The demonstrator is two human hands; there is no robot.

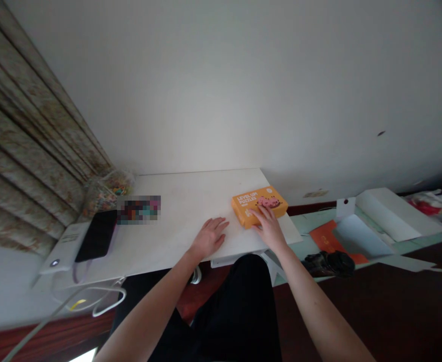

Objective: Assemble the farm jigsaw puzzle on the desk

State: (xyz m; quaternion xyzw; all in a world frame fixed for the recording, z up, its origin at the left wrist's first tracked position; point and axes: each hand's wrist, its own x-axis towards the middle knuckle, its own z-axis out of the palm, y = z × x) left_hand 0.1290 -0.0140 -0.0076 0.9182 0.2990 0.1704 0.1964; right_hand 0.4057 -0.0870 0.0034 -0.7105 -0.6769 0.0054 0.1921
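Note:
An orange puzzle box, printed "LEVEL UP! PUZZLES" with a pink picture, lies at the right end of the white table. My right hand grips its near edge, with fingers over the top and the thumb at the front side. Palm down on the tabletop, left of the box, rests my left hand. Its fingers are stretched out, it holds nothing, and it does not touch the box.
To the left are a black-screened phone, a white box, a clear bag of colourful small pieces and a white cable. On the right, a glass-topped surface bears an opened white box, an orange card and a dark object.

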